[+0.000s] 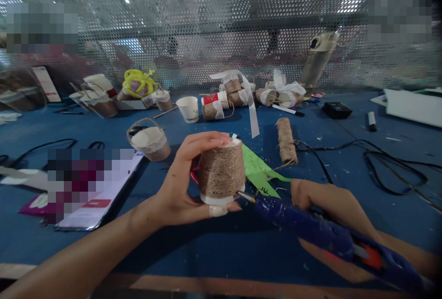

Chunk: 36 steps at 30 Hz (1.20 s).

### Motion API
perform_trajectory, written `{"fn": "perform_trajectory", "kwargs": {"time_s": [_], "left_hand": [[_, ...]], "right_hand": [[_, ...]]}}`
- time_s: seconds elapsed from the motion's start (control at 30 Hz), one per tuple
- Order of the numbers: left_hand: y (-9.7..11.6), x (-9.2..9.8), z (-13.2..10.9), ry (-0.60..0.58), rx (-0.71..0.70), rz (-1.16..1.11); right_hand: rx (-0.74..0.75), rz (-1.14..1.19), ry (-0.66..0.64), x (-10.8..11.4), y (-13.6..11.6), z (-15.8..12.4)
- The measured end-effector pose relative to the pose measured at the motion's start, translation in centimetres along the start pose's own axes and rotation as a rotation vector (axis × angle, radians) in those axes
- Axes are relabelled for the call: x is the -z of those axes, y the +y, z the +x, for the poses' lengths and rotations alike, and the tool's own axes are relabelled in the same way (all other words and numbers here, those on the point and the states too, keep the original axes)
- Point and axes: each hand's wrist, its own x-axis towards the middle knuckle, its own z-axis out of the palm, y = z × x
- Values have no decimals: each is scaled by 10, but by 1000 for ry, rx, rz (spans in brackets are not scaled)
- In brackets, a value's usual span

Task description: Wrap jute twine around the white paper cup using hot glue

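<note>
My left hand (179, 188) is closed round an upside-down paper cup wrapped in brown twine (221, 173), held above the blue table (221, 243). A white strip of bare cup shows at its lower rim. My right hand (331, 207) grips a blue hot glue gun (321, 227), whose metal nozzle touches the cup's lower right edge. Green paper scraps (258, 172) lie just behind the cup.
A twine spool (286, 140) lies to the right of the cup, with black cables (380, 165) beyond. A small twine-wrapped basket (150, 142), a white paper cup (188, 108), several wrapped cups (224, 101) and a marker (288, 110) lie further back. A phone (100, 197) lies at the left. A perforated metal panel (221, 27) stands behind.
</note>
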Motion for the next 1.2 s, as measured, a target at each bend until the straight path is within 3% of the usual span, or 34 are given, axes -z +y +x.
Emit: {"fn": "perform_trajectory", "kwargs": {"time_s": [0.23, 0.4, 0.6, 0.83, 1.03, 1.2], "left_hand": [[1, 1, 4, -7, -66, -26], [2, 0, 4, 41, -19, -73], [3, -1, 2, 79, 9, -99], [1, -2, -1, 37, 20, -115], [2, -2, -2, -2, 44, -140], [5, -3, -1, -11, 46, -210]], "right_hand": [[-15, -41, 9, -1, 3, -1], [-98, -82, 86, -6, 0, -1], [-99, -79, 81, -6, -1, 0], [-114, -83, 58, -5, 0, -1], [-37, -41, 11, -2, -5, 1], [-109, -61, 55, -4, -5, 2]]}}
